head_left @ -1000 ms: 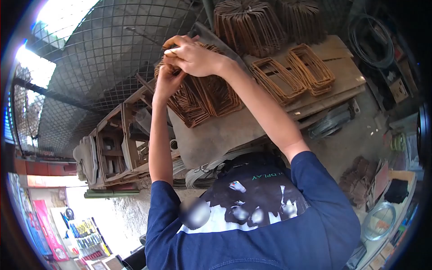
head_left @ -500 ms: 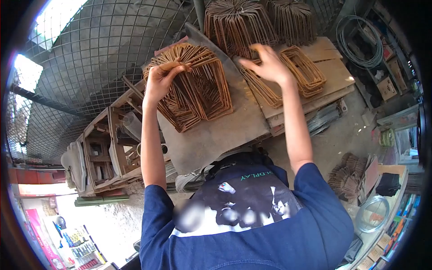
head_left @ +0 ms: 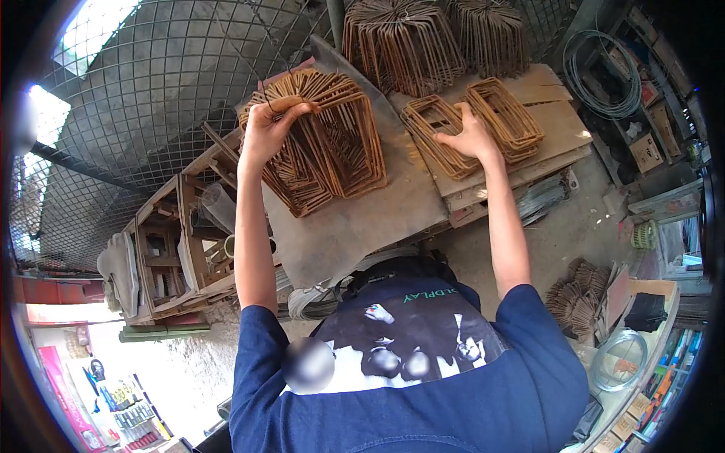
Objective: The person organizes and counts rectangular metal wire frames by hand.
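Rusty rectangular rebar stirrups stand in a fanned bundle [head_left: 362, 143] on the metal-topped table. At the top of this bundle my left hand [head_left: 272, 128] is closed in a pinch on the upper bars; the exact grip is partly hidden. My right hand [head_left: 476, 140] reaches over a flat stack of stirrups [head_left: 430, 121], thumb and forefinger apart, fingertips at its right side. A second flat stack of stirrups [head_left: 510, 124] lies just right of that hand. Both flat stacks rest on wooden boards [head_left: 555, 117].
Two more stirrup bundles [head_left: 404, 45] stand at the back of the table [head_left: 332, 241]. Wire mesh [head_left: 174, 83] rises behind on the left. A wire coil [head_left: 604, 72] hangs at the right. More rusty stirrups [head_left: 578, 294] lie on the floor at lower right.
My right hand has come down and closer to me, from above the boards onto the left flat stack. My left hand stays at the top of the fanned bundle.
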`<state>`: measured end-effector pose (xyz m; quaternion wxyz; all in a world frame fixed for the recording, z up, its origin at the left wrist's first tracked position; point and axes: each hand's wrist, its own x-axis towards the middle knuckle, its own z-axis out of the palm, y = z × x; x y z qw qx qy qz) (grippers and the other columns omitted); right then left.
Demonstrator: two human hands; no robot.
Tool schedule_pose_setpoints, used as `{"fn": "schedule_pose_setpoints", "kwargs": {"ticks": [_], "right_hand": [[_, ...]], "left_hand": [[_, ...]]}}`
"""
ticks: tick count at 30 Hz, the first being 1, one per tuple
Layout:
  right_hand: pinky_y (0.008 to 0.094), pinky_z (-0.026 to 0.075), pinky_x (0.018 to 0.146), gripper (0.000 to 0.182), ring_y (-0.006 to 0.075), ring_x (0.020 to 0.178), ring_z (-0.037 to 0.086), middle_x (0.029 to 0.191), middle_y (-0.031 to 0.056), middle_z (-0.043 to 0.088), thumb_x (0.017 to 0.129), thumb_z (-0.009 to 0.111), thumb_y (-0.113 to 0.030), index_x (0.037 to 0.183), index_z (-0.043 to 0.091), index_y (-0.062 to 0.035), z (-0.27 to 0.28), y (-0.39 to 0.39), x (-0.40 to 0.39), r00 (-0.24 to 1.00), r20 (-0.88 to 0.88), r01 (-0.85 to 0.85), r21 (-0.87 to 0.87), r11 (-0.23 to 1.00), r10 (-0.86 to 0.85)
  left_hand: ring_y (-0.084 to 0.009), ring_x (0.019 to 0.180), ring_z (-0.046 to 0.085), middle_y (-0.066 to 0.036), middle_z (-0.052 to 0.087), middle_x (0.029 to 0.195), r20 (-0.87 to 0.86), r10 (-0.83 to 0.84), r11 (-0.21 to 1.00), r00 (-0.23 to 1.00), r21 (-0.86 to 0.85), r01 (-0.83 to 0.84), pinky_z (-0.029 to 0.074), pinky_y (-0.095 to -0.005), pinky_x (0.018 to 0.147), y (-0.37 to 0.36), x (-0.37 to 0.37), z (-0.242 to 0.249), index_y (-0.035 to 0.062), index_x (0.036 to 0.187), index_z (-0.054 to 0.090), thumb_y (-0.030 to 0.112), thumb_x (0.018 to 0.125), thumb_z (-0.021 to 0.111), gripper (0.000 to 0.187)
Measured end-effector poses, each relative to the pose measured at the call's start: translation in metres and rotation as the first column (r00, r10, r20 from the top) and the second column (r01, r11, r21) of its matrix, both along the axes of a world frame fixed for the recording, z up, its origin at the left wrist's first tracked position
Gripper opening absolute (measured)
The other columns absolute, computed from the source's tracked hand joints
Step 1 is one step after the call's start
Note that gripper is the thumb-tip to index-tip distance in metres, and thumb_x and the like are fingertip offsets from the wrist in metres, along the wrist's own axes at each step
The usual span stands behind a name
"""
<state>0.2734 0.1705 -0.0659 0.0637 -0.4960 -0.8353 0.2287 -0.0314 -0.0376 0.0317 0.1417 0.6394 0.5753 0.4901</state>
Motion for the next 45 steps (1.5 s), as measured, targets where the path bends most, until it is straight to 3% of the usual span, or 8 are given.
{"fn": "schedule_pose_setpoints", "kwargs": {"ticks": [3,10,15,17,25,32,37,45], "right_hand": [[0.0444,0.041,0.102,0.098,0.0401,0.124,0.046,0.131,0.0329,0.045,0.069,0.076,-0.048,0.139,0.030,0.0018,0.000,0.002,0.007,0.986,-0.165,-0.002,-0.085,0.996,-0.012],[0.0452,0.046,0.094,0.082,0.0382,0.112,0.054,0.121,0.0274,0.053,0.069,0.076,-0.046,0.129,0.042,-0.0017,-0.005,-0.010,0.010,0.939,-0.332,0.141,0.122,0.983,-0.093],[0.0459,0.044,0.096,0.076,0.0376,0.112,0.054,0.118,0.0273,0.054,0.073,0.074,-0.046,0.128,0.046,-0.0018,-0.017,-0.010,0.008,0.970,-0.239,0.090,0.241,0.966,-0.031],[0.0478,0.043,0.097,0.072,0.0372,0.113,0.054,0.121,0.0264,0.053,0.075,0.071,-0.046,0.127,0.048,-0.0017,-0.024,-0.005,0.009,0.983,-0.162,-0.051,0.221,0.974,0.089],[0.0476,0.042,0.099,0.084,0.0387,0.119,0.050,0.129,0.0280,0.048,0.071,0.074,-0.052,0.130,0.046,0.0013,-0.002,-0.017,0.018,0.997,-0.077,0.006,0.084,0.996,0.000],[0.0461,0.044,0.095,0.079,0.0386,0.115,0.051,0.121,0.0278,0.052,0.065,0.081,-0.045,0.124,0.046,-0.0041,-0.009,-0.007,0.017,0.985,-0.165,0.061,0.075,0.995,-0.048],[0.0488,0.042,0.095,0.079,0.0419,0.114,0.048,0.120,0.0293,0.049,0.063,0.083,-0.037,0.124,0.042,-0.0056,0.000,-0.024,0.017,0.981,-0.187,0.000,0.251,0.968,0.048],[0.0471,0.044,0.097,0.093,0.0390,0.119,0.049,0.129,0.0275,0.046,0.065,0.075,-0.061,0.131,0.041,-0.0046,-0.007,-0.017,0.011,0.990,-0.117,-0.063,0.095,0.994,0.074]], "left_hand": [[-0.0095,0.083,0.064,-0.004,0.071,0.086,0.019,0.019,1.000,1.000,-0.023,-0.018,0.050,-0.0256,0.080,-0.001,-0.002,-0.002,-0.0011,0.094,0.070,0.013,0.090,0.062,0.016],[-0.0106,0.085,0.065,-0.006,0.071,0.089,0.085,-0.036,0.999,0.996,-0.013,0.037,0.050,-0.0255,0.082,0.001,-0.006,-0.007,-0.0028,0.095,0.070,0.013,0.090,0.061,0.019],[-0.0109,0.085,0.064,-0.006,0.071,0.089,0.061,-0.015,0.997,0.998,-0.077,0.020,0.050,-0.0265,0.083,0.001,-0.007,-0.003,-0.0026,0.093,0.070,0.016,0.091,0.061,0.021],[-0.0107,0.085,0.064,-0.006,0.071,0.089,0.070,-0.024,0.997,0.997,-0.073,0.029,0.049,-0.0267,0.084,0.000,-0.007,-0.004,-0.0024,0.092,0.070,0.016,0.091,0.061,0.021],[-0.0095,0.085,0.063,-0.005,0.071,0.088,0.094,-0.031,0.997,0.995,-0.065,0.037,0.049,-0.0262,0.083,0.001,-0.008,-0.006,-0.0013,0.092,0.071,0.018,0.090,0.062,0.021],[-0.0129,0.087,0.064,-0.008,0.071,0.090,0.028,0.003,0.997,1.000,-0.077,-0.001,0.049,-0.0292,0.086,0.003,-0.013,-0.008,-0.0038,0.095,0.069,0.015,0.092,0.059,0.021],[-0.0092,0.083,0.063,-0.005,0.071,0.088,0.042,0.013,0.996,0.999,-0.092,-0.009,0.049,-0.0262,0.081,0.003,-0.011,-0.009,-0.0028,0.095,0.069,0.018,0.091,0.061,0.023],[-0.0065,0.079,0.061,-0.002,0.071,0.085,0.038,0.017,0.999,0.999,-0.053,-0.015,0.048,-0.0236,0.077,0.002,-0.008,-0.008,-0.0002,0.095,0.071,0.022,0.090,0.063,0.024]]}}
